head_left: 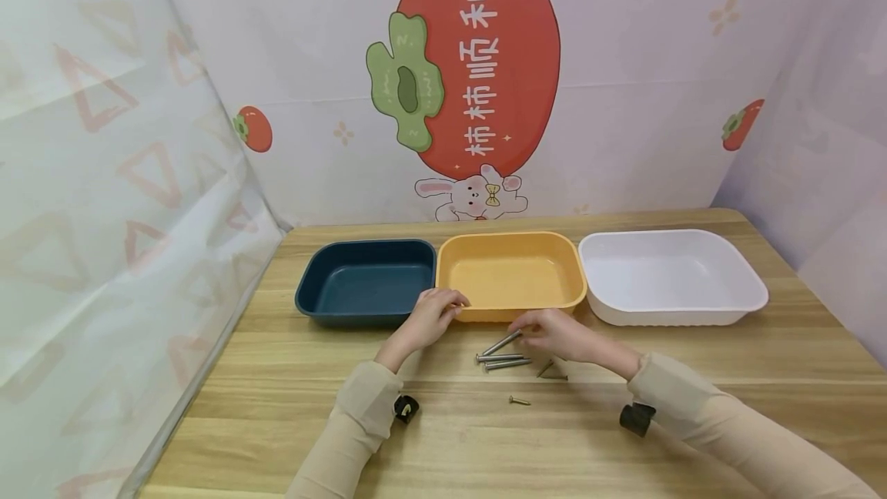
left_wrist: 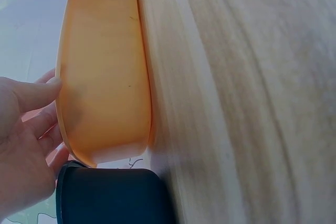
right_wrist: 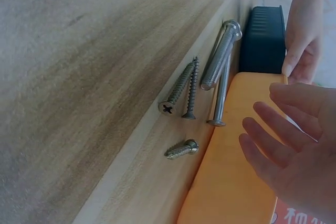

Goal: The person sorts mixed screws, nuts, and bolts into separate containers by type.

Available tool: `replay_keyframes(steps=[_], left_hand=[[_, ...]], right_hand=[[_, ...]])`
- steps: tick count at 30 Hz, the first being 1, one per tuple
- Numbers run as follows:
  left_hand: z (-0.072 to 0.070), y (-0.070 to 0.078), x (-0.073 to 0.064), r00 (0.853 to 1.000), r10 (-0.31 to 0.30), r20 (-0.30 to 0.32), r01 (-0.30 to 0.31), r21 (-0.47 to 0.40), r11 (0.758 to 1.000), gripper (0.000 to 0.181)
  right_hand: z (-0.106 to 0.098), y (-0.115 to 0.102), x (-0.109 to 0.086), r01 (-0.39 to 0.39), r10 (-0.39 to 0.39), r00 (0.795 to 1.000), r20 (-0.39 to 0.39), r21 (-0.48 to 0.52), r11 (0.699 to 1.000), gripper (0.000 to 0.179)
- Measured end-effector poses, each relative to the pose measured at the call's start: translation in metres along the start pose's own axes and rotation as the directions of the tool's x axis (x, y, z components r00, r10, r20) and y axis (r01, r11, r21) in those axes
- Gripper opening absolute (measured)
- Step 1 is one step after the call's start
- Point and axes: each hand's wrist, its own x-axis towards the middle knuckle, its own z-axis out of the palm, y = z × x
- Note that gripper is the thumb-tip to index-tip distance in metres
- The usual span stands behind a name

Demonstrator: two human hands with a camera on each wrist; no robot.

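Observation:
My left hand holds the near rim of the yellow tray at its left corner, thumb outside and fingers behind the rim in the left wrist view. Over the table by that tray's front, my right hand has its fingers spread loosely with nothing between them. Below its fingertips lie three long bolts, the uppermost bolt slanting towards the fingers. Two slender dark screws and a short screw lie beside them in the right wrist view. Another short brass-coloured screw rests closer to me.
A dark blue tray stands left of the yellow one, close against it. On the right is a white tray. All three line the back of the wooden table, before a printed cloth.

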Motion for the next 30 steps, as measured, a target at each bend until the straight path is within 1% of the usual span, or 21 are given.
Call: replay_keyframes(steps=[7,17,26,30], left_hand=[[-0.001,0.000,0.000,1.000,-0.014,0.006,0.015,-0.016,1.000,0.012],[0.001,-0.002,0.001,1.000,-0.020,0.009,0.020,-0.014,1.000,0.012],[0.001,-0.002,0.001,0.999,-0.030,0.017,0.030,-0.006,1.000,0.012],[0.001,-0.002,0.001,0.999,-0.032,0.020,0.032,-0.012,0.999,0.012]], right_hand=[[0.005,0.003,0.003,0.018,-0.018,1.000,0.011,-0.013,1.000,0.021],[0.010,0.003,0.007,0.001,0.000,0.999,0.035,-0.030,1.000,0.022],[0.012,0.006,0.009,-0.009,0.011,0.999,0.032,-0.077,0.997,0.021],[0.013,0.009,0.009,0.005,-0.002,1.000,0.024,-0.114,0.993,0.019]])
